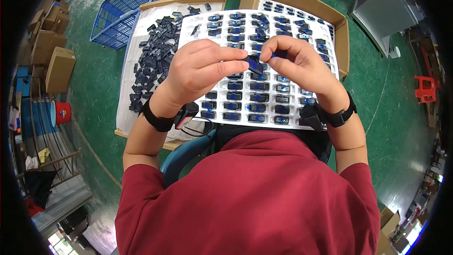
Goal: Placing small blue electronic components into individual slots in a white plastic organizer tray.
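Between the thumb side and extended fingers of my left hand is a small dark rectangular plastic piece with a glossy blue face, held tilted. My right hand is curled beside it, thumb and index finger pinched close to its upper end; whatever is between those fingertips is too small to make out. Both hands hover over a white moulded tray, whose pockets hold rows of similar dark pieces with blue faces. Left of the tray, a loose heap of dark pieces lies on a white lined surface.
A cardboard box holding another filled tray stands behind and to the right. At the back left is a blue plastic crate. A red bucket and cartons are far left; a red stool is far right.
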Motion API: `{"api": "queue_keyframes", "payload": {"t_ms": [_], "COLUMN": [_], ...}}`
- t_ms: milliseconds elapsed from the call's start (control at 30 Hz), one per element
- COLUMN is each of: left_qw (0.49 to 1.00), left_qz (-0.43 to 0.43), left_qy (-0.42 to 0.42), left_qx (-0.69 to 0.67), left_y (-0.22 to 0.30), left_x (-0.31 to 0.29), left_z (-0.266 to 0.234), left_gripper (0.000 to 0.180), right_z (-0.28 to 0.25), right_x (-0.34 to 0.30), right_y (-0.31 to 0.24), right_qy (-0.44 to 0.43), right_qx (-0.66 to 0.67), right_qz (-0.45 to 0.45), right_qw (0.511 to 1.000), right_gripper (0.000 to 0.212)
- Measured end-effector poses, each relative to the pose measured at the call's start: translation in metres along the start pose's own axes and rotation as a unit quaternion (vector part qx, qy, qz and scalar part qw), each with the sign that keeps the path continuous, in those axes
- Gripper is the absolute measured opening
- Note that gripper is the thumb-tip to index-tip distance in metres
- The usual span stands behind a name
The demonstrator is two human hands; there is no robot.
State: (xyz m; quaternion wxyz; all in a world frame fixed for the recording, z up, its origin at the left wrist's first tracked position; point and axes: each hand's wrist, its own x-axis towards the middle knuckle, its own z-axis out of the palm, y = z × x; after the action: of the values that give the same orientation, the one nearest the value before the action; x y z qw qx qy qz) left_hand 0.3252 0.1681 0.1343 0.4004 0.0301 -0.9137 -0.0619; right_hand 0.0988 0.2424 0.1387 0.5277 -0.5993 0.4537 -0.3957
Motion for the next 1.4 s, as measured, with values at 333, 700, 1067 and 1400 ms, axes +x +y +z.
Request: {"api": "queue_keyframes", "payload": {"t_ms": [333, 700, 1067, 1400], "left_qw": [0.999, 0.999, 0.996, 0.993], "left_qz": [0.031, 0.036, 0.072, 0.100], "left_qy": [-0.028, -0.016, -0.024, -0.016], "left_qx": [0.034, 0.021, 0.046, 0.063], "left_y": [0.002, 0.004, 0.007, 0.007], "left_x": [-0.002, -0.006, -0.003, -0.004], "left_z": [0.001, 0.001, -0.002, -0.003], "left_gripper": [0.023, 0.022, 0.022, 0.024], "right_z": [0.009, 0.011, 0.010, 0.013], "right_x": [0.001, 0.002, 0.001, 0.001], "right_y": [-0.007, 0.001, 0.005, -0.006], "right_qy": [-0.010, 0.021, 0.008, -0.021], "right_qx": [-0.156, -0.184, -0.176, -0.183], "right_qz": [-0.064, -0.123, -0.169, -0.119], "right_qw": [0.986, 0.975, 0.970, 0.976], "right_gripper": [0.018, 0.013, 0.015, 0.010]}}
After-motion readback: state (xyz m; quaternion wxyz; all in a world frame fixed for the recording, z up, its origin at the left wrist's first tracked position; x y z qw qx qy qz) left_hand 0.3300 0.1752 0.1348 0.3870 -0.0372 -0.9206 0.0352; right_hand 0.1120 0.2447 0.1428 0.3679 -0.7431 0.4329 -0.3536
